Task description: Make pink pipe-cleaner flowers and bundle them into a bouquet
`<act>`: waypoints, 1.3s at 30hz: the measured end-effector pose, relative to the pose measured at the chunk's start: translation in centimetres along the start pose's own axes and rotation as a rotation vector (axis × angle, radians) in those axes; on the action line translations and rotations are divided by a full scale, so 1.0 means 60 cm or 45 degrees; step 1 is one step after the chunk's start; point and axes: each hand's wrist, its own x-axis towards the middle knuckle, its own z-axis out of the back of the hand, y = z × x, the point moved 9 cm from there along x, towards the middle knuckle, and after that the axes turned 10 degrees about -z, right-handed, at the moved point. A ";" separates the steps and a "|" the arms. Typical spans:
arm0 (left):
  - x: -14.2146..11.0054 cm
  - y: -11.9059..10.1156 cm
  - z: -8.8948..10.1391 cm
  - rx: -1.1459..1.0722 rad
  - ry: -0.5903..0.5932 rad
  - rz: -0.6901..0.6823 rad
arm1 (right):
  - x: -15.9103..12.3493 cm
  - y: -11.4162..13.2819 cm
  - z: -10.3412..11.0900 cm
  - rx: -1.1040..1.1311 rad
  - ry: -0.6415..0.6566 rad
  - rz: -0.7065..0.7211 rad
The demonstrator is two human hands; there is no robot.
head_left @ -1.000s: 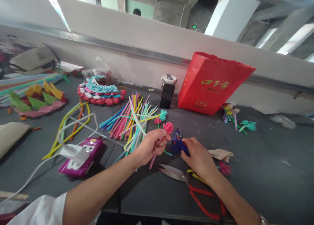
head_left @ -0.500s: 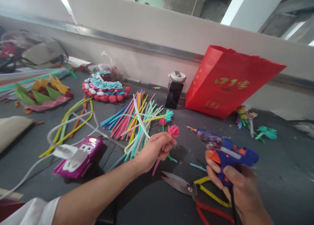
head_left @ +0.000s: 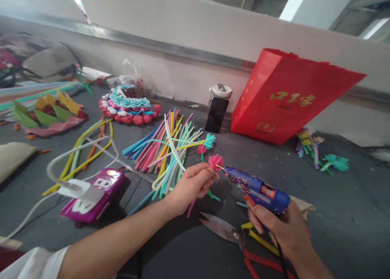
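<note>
Left of and nearer the person than the red paper bag (head_left: 289,102), the left hand (head_left: 193,185) keeps its narrow pinch under the pink pipe-cleaner flower (head_left: 214,161). The right hand (head_left: 278,226) is wrapped around the blue hot glue gun (head_left: 258,189), in front of the bag. Half a second ago its nozzle (head_left: 219,167) pointed at the flower from well apart; now the tip is at the petals.
</note>
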 end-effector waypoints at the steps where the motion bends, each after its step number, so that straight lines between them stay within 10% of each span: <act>1: 0.000 -0.001 0.000 0.012 -0.005 -0.007 | 0.000 0.000 0.000 -0.008 0.000 -0.001; 39: 0.003 -0.030 0.011 0.501 -0.072 -0.173 | 0.000 0.008 -0.010 -0.009 -0.008 -0.049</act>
